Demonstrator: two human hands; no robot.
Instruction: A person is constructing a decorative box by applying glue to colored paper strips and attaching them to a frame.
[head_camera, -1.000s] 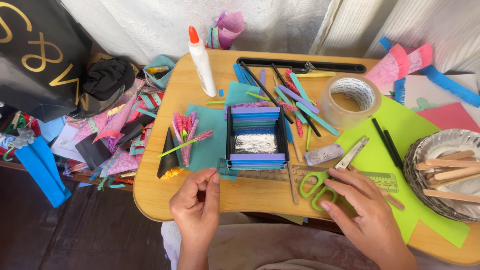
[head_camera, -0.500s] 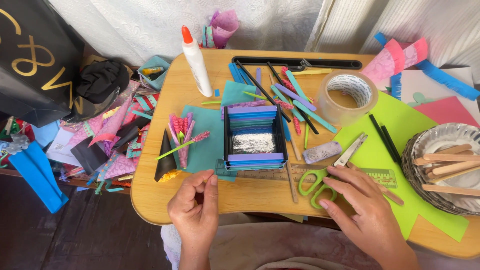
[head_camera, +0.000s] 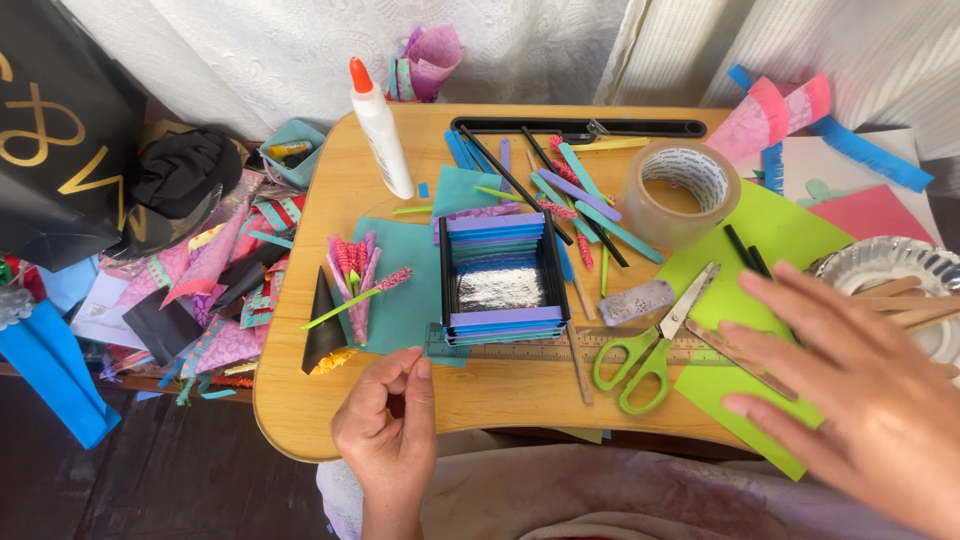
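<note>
My left hand (head_camera: 388, 428) rests at the front edge of the wooden lap table (head_camera: 500, 395), its thumb and forefinger pinched together; nothing shows between them. My right hand (head_camera: 850, 385) hovers open with fingers spread over the lime green paper (head_camera: 770, 235), to the right of the green-handled scissors (head_camera: 640, 345). It holds nothing. A square box of stacked blue and purple craft sticks (head_camera: 497, 280) with a silver foil floor stands mid-table. A clear ruler (head_camera: 545, 347) lies just in front of it.
A glue bottle (head_camera: 380, 130) stands at the back left and a tape roll (head_camera: 683, 190) at the back right. Loose coloured sticks (head_camera: 570, 190) lie between them. A foil plate (head_camera: 880, 262) with wooden sticks is at the right. Paper scraps (head_camera: 215, 290) pile up on the left.
My right hand has left the scissors, moving right and up toward the camera with its fingers spread. My left hand has stayed near the front edge.
</note>
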